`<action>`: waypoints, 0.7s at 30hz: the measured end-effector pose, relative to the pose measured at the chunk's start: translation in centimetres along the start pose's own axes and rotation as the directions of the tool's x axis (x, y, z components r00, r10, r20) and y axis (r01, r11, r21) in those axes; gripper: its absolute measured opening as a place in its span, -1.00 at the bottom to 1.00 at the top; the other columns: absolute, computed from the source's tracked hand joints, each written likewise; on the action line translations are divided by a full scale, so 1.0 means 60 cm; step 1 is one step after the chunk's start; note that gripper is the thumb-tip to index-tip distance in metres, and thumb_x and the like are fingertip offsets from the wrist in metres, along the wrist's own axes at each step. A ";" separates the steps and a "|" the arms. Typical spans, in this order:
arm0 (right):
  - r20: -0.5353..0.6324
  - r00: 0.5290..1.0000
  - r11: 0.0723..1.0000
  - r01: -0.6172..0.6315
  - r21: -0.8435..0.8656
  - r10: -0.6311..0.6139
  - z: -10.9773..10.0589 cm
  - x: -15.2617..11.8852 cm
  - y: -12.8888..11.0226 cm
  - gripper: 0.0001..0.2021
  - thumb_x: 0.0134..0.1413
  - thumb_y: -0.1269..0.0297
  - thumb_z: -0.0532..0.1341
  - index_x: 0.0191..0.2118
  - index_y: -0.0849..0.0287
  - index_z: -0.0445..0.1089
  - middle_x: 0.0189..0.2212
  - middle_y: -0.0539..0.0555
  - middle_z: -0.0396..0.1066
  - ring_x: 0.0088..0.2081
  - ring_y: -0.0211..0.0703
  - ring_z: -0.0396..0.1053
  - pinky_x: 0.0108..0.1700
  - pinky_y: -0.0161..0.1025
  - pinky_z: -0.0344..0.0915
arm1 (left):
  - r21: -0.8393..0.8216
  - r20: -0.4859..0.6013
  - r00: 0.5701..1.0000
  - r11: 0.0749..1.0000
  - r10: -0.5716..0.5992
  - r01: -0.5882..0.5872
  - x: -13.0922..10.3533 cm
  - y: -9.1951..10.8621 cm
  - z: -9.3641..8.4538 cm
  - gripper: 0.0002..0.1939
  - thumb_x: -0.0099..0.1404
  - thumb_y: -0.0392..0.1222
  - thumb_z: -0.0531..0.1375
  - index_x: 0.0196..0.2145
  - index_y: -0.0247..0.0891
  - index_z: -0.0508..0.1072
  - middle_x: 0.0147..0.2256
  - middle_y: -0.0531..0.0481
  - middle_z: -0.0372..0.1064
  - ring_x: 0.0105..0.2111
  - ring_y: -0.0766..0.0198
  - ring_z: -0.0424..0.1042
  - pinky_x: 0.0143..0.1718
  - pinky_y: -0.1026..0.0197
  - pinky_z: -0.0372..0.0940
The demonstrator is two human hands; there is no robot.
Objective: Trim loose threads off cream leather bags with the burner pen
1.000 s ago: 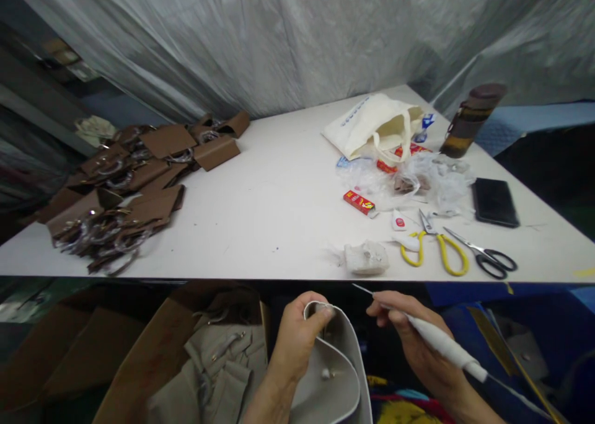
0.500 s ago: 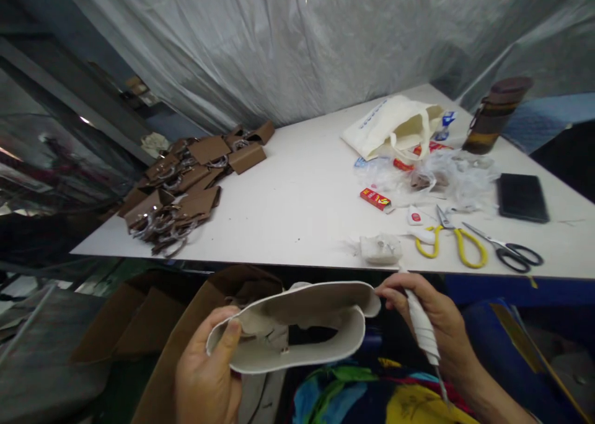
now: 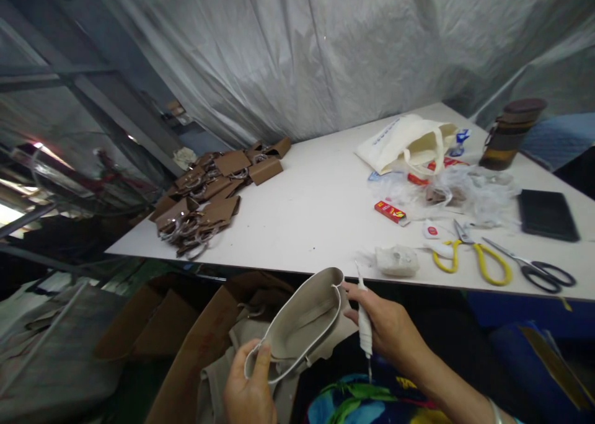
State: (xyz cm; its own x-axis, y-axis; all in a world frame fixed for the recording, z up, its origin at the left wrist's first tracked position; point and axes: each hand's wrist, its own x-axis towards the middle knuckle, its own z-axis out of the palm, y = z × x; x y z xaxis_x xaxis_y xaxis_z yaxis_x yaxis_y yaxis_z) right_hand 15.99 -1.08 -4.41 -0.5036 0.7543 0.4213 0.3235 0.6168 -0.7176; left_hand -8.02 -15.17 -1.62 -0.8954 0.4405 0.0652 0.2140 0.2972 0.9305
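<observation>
Here the left hand (image 3: 250,384) pinches the beige bag (image 3: 300,328), the right hand (image 3: 389,326) closed around a white tool (image 3: 365,332)

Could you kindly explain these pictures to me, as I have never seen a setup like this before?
There is no machine here: a person works with two bare hands, seen from a camera worn on the head, looking forward and down. The left hand grips the rim of an open beige pouch. The right hand, at the pouch's other end, holds a slim white-handled tool. On the white table lie a brown heap, a cream cloth bag, a red box, yellow-handled scissors and black-handled scissors; a bottle stands behind.
</observation>
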 end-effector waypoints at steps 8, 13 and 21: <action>0.101 0.995 0.913 0.045 -0.406 -0.004 0.038 0.058 -0.017 -0.79 0.30 0.11 0.31 -0.14 0.10 0.34 -0.33 0.06 0.55 -0.39 -0.03 0.56 -0.44 -0.26 0.29 | -0.045 0.025 0.998 0.997 -0.061 0.063 -0.006 -0.013 -0.004 -0.46 0.02 0.24 0.44 -0.27 -0.29 0.57 -0.38 -0.05 0.56 -0.34 0.05 0.53 -0.29 0.14 0.40; 0.016 0.999 0.878 0.053 -0.475 -0.052 0.053 0.039 -0.020 -0.89 0.23 0.31 0.28 -0.19 0.06 0.32 -0.39 0.04 0.48 -0.38 -0.04 0.46 -0.39 -0.22 0.22 | 0.137 0.048 0.995 0.986 0.092 -0.098 -0.006 -0.020 -0.011 -0.61 0.14 0.17 0.40 -0.38 -0.25 0.55 -0.42 -0.04 0.53 -0.33 0.02 0.52 -0.22 0.11 0.37; -0.008 0.998 0.926 0.056 -0.374 -0.064 0.062 0.024 -0.018 -0.81 0.20 0.50 0.13 -0.13 0.08 0.28 -0.32 0.09 0.44 -0.32 -0.02 0.43 -0.32 -0.20 0.29 | 0.213 0.067 0.983 0.960 0.169 -0.180 -0.008 -0.020 -0.009 -0.72 0.17 0.06 0.37 -0.38 -0.22 0.53 -0.42 -0.05 0.52 -0.31 0.02 0.50 -0.17 0.09 0.37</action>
State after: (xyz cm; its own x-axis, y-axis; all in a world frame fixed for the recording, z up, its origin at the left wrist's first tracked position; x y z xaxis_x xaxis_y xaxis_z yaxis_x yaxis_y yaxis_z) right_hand 11.94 -1.48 -5.07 -0.5165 0.7153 0.4707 0.5707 0.6974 -0.4335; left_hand -8.07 -16.19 -2.58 -0.8180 0.5403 0.1975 0.4496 0.3864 0.8053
